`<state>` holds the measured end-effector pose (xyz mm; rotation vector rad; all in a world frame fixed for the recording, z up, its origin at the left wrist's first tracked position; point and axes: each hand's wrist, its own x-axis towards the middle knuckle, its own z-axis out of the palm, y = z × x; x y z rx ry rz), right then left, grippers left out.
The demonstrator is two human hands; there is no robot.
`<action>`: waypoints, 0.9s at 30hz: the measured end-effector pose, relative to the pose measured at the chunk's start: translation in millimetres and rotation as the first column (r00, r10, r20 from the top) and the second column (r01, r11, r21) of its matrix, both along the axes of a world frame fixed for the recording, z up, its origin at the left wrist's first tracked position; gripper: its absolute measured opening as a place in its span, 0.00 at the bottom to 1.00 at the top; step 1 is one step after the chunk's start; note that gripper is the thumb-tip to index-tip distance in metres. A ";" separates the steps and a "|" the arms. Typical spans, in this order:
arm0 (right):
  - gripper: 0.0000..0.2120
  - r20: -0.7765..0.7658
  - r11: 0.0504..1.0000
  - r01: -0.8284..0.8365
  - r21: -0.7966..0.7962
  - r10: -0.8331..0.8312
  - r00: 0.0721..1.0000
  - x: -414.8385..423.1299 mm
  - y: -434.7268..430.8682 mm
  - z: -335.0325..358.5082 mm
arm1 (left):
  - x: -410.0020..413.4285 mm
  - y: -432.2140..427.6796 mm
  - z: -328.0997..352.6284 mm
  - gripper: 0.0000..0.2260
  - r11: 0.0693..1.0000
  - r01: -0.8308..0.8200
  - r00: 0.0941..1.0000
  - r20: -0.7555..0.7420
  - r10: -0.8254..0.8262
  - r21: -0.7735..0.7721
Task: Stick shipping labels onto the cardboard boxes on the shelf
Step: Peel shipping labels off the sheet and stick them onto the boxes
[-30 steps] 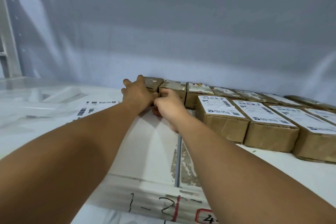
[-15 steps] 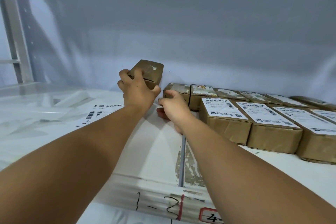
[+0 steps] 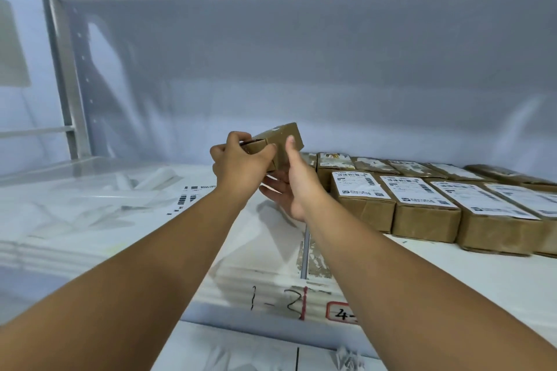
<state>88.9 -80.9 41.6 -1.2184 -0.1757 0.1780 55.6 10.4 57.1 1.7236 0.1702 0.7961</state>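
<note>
Cool, even, shadow-light illumination. Soft glare streaks the back panel (image 3: 301, 69) at ten o'clock. Edges bow and blur slightly.

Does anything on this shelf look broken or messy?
Yes. The white shelf board has chipped, peeling paint beside its grey metal seam near the front. The back-row brown cardboard boxes carry ragged white scraps, unlike the neat front-row labels.
</note>
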 end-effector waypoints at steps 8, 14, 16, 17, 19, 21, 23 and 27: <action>0.25 -0.062 0.985 0.088 0.147 -0.079 0.995 -47.4 -30.2 15.1 | -72.4 -11.4 5.2 0.16 0.961 0.039 0.997 0.050 -0.055 0.274; 0.25 -0.114 0.975 0.163 0.154 -0.146 0.983 -80.5 -44.8 25.3 | -110.9 -22.7 -3.9 0.23 0.918 0.075 0.989 0.087 -0.118 0.389; 0.27 -0.106 0.975 0.178 0.134 -0.165 0.981 -88.3 -48.2 26.0 | -116.8 -19.8 -9.1 0.23 0.920 0.149 0.975 0.099 -0.197 0.363; 0.27 -0.097 0.977 0.177 0.116 -0.166 0.981 -91.4 -50.5 25.9 | -120.0 -18.0 -10.2 0.22 0.933 0.209 0.964 0.097 -0.247 0.293; 0.22 -0.081 0.983 0.165 0.078 -0.159 0.984 -95.5 -57.7 25.7 | -123.8 -14.4 -8.7 0.18 0.944 0.331 0.940 0.088 -0.329 -0.002; 0.17 -0.073 0.991 0.131 0.039 -0.128 0.989 -98.6 -65.3 25.6 | -124.3 -11.1 -4.2 0.18 0.868 0.372 0.921 0.011 -0.390 -0.330; 0.16 -0.072 0.997 0.083 -0.002 -0.083 0.994 -103.9 -69.1 24.4 | -123.8 -8.1 -3.2 0.19 0.786 0.380 0.874 -0.089 -0.478 -0.487; 0.20 -0.076 0.998 0.048 -0.028 -0.050 0.996 -107.5 -66.7 20.0 | -123.7 -10.2 -6.5 0.15 0.646 0.483 0.762 -0.081 -0.643 -0.591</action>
